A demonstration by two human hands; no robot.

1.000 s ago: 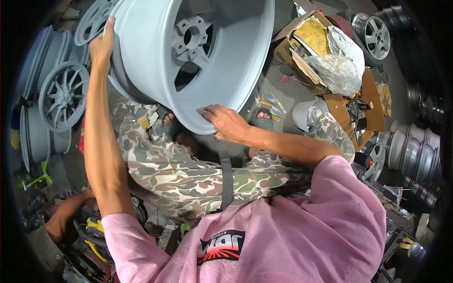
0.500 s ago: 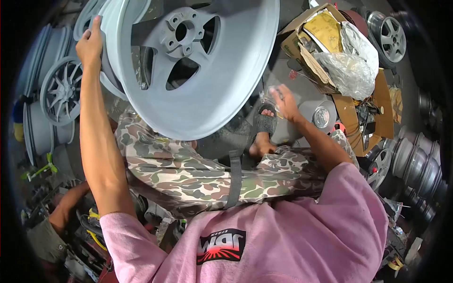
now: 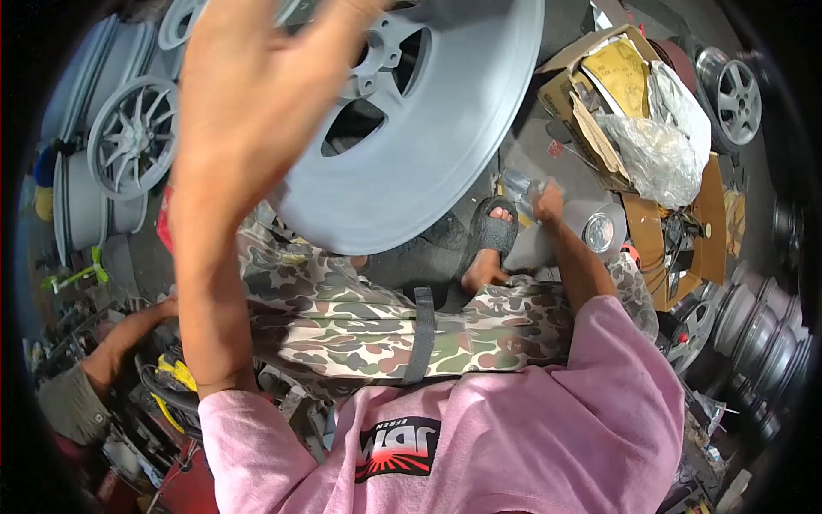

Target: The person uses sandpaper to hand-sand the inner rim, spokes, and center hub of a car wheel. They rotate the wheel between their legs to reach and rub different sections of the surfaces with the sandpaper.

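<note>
A large grey wheel rim stands tilted above the camouflage-covered knees, its spokes and bolt holes partly behind my left hand. That hand is raised close to the camera, blurred, with thumb and fingers spread apart; the fingertips are cut off by the top edge. Nothing shows in it. Low on the right, my right hand is closed on a small clear plastic object, which is too blurred to make out fully. Beside this hand stands a translucent tub with a shiny round metal can at it.
Spoked rims are stacked at left. An open carton with yellow sandpaper and plastic wrap and another box stand at right, near more rims. Another person's arm reaches in at lower left.
My left hand has left the rim's left edge and come up close to the camera, spread. My right hand has moved slightly right and down; the view has shifted.
</note>
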